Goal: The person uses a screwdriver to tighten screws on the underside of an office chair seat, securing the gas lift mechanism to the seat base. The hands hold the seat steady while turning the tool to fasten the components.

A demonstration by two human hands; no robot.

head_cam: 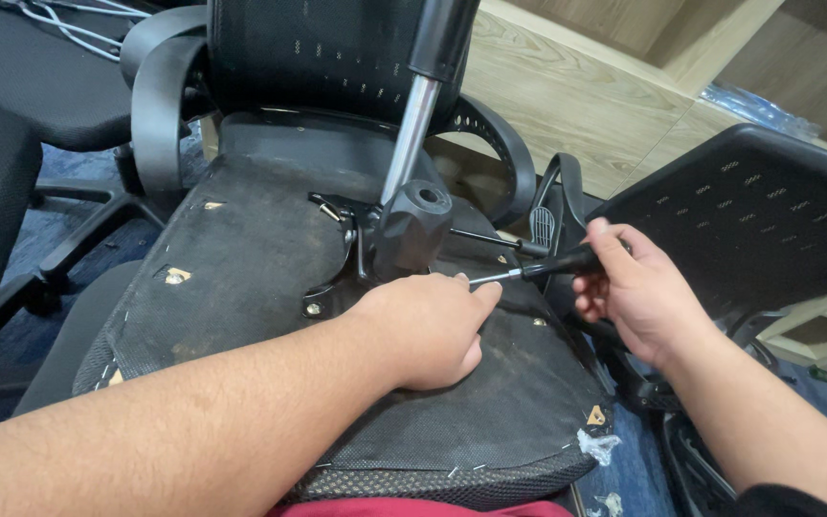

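Black fabric underside of an overturned office chair seat (241, 278) fills the centre of the view, w/ staples along its edge and small torn patches. Your left hand (428, 330) rests knuckles-up on that underside, fingers curled loosely, fingertips touching the thin metal shaft of a black-handled screwdriver (528, 271) near its tip; it steadies the shaft rather than gripping it. Your right hand (629, 287) is clenched around the screwdriver's black handle, holding the tool roughly level, pointing left toward the black metal seat mechanism plate (346, 249) bolted at the seat's middle. Exact spot where the tip lands is hidden behind your left hand. A silver gas-lift cylinder w/ black plastic collar (413, 163) rises from the mechanism, tilted up and to the right. Black curved plastic armrests (160, 105) flank the mesh backrest (308, 48) at top. A second black mesh seat panel (748, 220) lies just right of your right hand. Blue floor (624, 469) below; light wooden boards (567, 86) behind.
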